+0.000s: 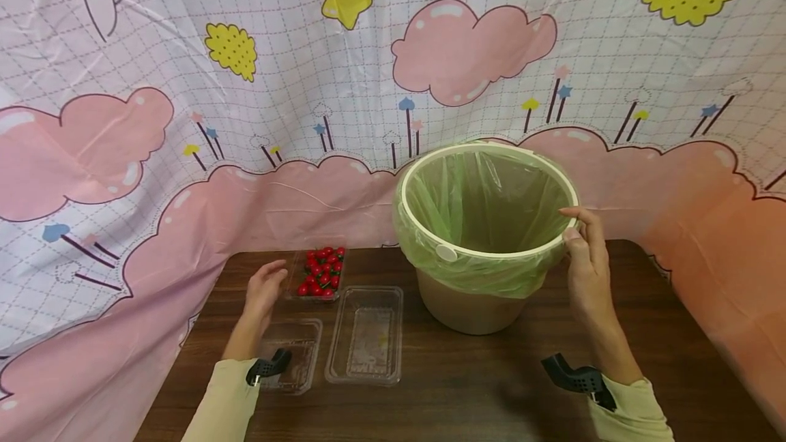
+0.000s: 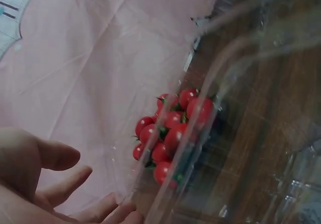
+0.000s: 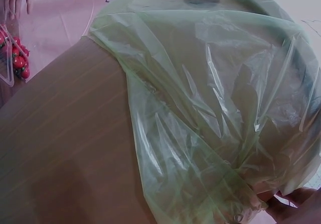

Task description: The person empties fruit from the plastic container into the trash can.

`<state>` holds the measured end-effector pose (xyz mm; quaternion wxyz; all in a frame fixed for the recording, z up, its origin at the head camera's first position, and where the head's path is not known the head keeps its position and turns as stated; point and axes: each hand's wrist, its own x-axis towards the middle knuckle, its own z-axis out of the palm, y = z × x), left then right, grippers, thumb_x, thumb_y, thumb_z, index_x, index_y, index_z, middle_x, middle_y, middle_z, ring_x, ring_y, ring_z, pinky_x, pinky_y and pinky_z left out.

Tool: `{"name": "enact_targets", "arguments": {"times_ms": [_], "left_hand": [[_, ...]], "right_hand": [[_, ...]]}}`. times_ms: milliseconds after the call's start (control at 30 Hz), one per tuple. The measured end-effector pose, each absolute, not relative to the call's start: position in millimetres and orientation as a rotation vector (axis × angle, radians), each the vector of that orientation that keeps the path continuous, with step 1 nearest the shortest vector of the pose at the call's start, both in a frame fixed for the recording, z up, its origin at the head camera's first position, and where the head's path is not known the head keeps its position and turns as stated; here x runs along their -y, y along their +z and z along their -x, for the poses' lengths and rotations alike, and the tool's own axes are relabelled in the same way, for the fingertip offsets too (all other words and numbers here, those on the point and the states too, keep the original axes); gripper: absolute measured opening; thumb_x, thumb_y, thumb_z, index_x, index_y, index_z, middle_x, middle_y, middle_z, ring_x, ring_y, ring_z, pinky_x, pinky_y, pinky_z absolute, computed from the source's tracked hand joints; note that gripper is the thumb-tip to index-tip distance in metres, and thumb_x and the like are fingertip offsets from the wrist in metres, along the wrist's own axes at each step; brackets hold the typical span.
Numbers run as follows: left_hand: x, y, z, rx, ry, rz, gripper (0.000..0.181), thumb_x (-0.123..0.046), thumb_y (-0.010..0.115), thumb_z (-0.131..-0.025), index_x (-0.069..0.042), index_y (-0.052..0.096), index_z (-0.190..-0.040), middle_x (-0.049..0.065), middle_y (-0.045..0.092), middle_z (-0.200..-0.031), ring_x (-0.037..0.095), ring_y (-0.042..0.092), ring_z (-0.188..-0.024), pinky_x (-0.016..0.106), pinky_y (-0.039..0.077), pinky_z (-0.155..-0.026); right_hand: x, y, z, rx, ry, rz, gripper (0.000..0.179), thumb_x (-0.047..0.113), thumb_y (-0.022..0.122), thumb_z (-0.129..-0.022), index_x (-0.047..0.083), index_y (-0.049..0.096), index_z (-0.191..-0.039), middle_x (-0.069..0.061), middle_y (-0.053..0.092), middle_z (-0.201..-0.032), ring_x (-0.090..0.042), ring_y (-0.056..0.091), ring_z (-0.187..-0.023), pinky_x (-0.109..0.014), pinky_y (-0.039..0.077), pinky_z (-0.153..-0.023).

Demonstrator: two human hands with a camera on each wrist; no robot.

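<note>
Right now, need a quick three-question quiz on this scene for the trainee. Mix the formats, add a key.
1. Which hand grips the bin at its rim: A) left, B) right, C) neither?
2. True or false: the green bag hangs over the outside of the bin.
3. In the head view, where do the red fruits sit relative to the bin?

Key:
1. B, the right hand.
2. True.
3. To its left, in a clear container.
</note>
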<state>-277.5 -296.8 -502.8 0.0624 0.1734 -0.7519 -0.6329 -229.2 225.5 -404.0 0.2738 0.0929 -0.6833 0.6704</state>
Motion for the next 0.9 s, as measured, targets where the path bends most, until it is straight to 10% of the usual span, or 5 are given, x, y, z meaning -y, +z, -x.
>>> {"name": "enact_targets", "arguments": {"times_ms": [400,667,900], "left_hand": [[296,-517,291,2.307,-2.027,-0.575,0.039,-0.004,0.052,-0.104,0.005,0.053,-0.142,-0.001,0.056,-0.093,0.010,0.050,-0.078,0.022,0.045,-0.063],[296,-521,295,2.341,-2.134,-0.546,0.045,0.003,0.042,-0.103,0.007,0.045,-0.148,0.026,0.043,-0.151,0.034,0.040,-0.137,0.052,0.037,-0.111],[300,-524,296,2.355,-2.179,-0.485,0.047,0.007,0.041,-0.103,0.008,0.041,-0.150,0.028,0.035,-0.159,0.036,0.039,-0.136,0.035,0.046,-0.094]], "right_hand": [[-225,-405,230,1.821,1.842,-0.249,0.039,0.014,0.036,-0.108,0.003,0.050,-0.143,-0.006,0.049,-0.117,-0.024,0.042,-0.102,-0.029,0.031,-0.084],[-227,-405,227,1.874,1.778,-0.230,0.039,0.016,0.036,-0.108,0.004,0.049,-0.143,-0.005,0.042,-0.094,-0.022,0.042,-0.087,-0.029,0.033,-0.075],[-226,-405,229,1.854,1.820,-0.238,0.038,0.016,0.038,-0.108,0.003,0.049,-0.142,-0.005,0.042,-0.089,-0.021,0.043,-0.084,-0.028,0.035,-0.072]]}}
